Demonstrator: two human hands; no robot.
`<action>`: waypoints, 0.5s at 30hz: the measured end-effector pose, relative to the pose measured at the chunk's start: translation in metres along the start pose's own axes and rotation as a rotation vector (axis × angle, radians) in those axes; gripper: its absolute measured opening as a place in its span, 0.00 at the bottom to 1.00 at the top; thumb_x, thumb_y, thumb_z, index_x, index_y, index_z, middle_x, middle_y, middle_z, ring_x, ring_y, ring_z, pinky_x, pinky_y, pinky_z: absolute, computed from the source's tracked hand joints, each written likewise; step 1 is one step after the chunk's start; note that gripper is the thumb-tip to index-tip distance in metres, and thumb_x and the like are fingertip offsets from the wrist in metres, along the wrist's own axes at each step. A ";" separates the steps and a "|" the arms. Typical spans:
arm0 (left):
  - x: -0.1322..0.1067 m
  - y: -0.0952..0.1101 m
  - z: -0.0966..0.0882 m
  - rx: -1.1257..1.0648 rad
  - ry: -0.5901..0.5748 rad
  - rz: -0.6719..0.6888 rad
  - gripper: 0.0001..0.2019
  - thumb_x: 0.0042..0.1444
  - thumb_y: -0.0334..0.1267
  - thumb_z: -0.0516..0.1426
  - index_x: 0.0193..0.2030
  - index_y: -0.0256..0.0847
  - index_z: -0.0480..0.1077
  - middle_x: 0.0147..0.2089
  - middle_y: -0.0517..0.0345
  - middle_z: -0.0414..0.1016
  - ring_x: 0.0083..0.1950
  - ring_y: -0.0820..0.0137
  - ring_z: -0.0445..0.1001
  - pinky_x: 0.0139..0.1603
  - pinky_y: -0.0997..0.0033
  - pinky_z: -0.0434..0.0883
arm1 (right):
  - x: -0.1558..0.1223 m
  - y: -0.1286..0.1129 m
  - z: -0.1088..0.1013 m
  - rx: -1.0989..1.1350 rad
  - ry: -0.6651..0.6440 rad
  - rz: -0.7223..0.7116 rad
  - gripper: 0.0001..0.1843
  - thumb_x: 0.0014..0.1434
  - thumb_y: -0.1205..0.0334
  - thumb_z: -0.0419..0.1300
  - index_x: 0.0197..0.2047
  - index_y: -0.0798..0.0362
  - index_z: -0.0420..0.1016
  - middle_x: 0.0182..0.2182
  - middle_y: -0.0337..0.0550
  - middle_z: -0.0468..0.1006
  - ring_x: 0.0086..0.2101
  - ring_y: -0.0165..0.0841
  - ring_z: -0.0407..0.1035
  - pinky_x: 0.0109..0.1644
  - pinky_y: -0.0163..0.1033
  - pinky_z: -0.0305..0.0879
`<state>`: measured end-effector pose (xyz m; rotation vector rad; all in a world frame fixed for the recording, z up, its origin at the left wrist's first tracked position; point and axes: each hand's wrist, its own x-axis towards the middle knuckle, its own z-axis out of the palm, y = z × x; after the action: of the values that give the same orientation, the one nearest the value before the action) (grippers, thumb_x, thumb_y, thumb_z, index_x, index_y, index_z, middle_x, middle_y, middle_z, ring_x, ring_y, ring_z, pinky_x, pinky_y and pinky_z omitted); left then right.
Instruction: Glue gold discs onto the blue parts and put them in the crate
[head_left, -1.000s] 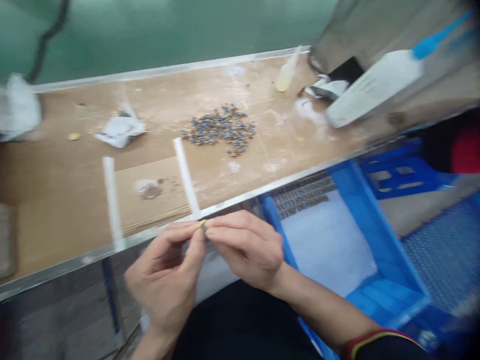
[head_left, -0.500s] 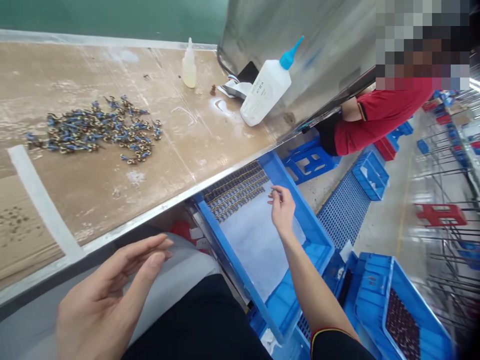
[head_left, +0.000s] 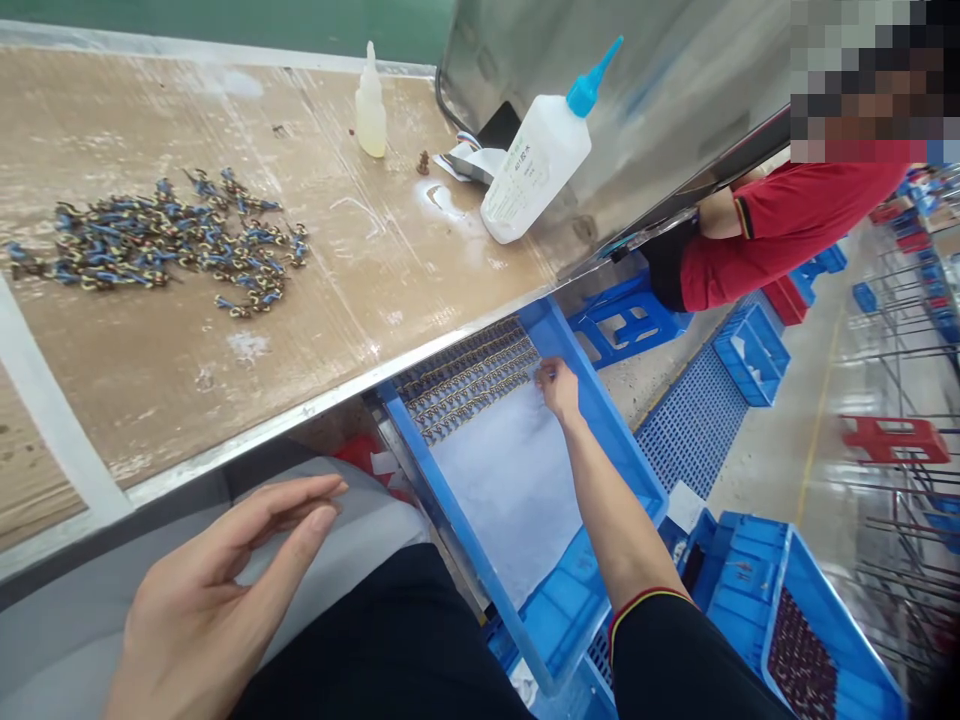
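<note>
Head view: 1 camera looks down over the worktop [head_left: 360, 280] edge and the person's lap.
Right hand [head_left: 559, 385]: reaches into the blue tray [head_left: 626, 440] below the worktop edge, at the right end of the rows of small parts [head_left: 465, 385].
Right grip: fingertips drawn together and touching the rows' end; whether a piece sits between them is too small to tell.
Left hand [head_left: 217, 600]: hovers palm-up over the lap, near the worktop edge, touching nothing.
Left grip: fingers apart and loosely curved, holding nothing.
Rows of small parts: laid in neat lines at the tray's far end, on a white sheet [head_left: 517, 490] that lines the tray floor.
Loose pile [head_left: 157, 245]: blue and brass pieces scattered on the worktop, well apart from both hands.
Bottles: a white bottle with a blue nozzle [head_left: 536, 165] leans against a metal housing [head_left: 652, 70]; a small clear bottle [head_left: 370, 105] stands upright nearby.
Co-worker: a red sleeve [head_left: 787, 225] shows beyond the housing.
Second crate [head_left: 814, 640]: blue, lower right on the floor, holding dark pieces.
</note>
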<state>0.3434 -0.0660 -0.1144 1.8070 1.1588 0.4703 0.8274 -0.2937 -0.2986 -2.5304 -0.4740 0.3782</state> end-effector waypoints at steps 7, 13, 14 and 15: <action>0.004 0.000 -0.002 0.092 -0.089 -0.017 0.17 0.65 0.65 0.70 0.53 0.64 0.89 0.53 0.70 0.93 0.55 0.56 0.92 0.51 0.69 0.85 | 0.004 0.007 0.003 -0.045 -0.046 -0.029 0.19 0.80 0.46 0.69 0.57 0.54 0.82 0.50 0.45 0.85 0.47 0.39 0.82 0.57 0.51 0.84; 0.003 0.001 0.000 0.095 -0.095 0.012 0.18 0.65 0.64 0.70 0.54 0.62 0.89 0.53 0.68 0.93 0.54 0.57 0.92 0.49 0.72 0.84 | 0.000 0.007 0.002 -0.078 -0.049 -0.042 0.18 0.80 0.47 0.69 0.57 0.54 0.82 0.50 0.46 0.85 0.47 0.40 0.83 0.58 0.52 0.84; 0.002 0.002 0.000 0.096 -0.092 0.017 0.18 0.65 0.64 0.70 0.54 0.61 0.89 0.53 0.67 0.93 0.53 0.56 0.92 0.47 0.71 0.85 | 0.000 0.006 0.003 -0.080 -0.050 -0.048 0.18 0.80 0.47 0.69 0.57 0.54 0.82 0.51 0.46 0.85 0.48 0.40 0.83 0.59 0.52 0.83; 0.002 0.002 -0.001 0.099 -0.091 0.019 0.17 0.65 0.64 0.70 0.54 0.61 0.89 0.53 0.67 0.93 0.53 0.55 0.92 0.46 0.70 0.85 | -0.001 0.004 0.003 -0.082 -0.051 -0.054 0.18 0.80 0.47 0.69 0.57 0.54 0.82 0.51 0.46 0.85 0.48 0.40 0.83 0.60 0.53 0.83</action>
<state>0.3449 -0.0644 -0.1127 1.9062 1.1203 0.3425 0.8269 -0.2960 -0.3034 -2.5859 -0.5871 0.4119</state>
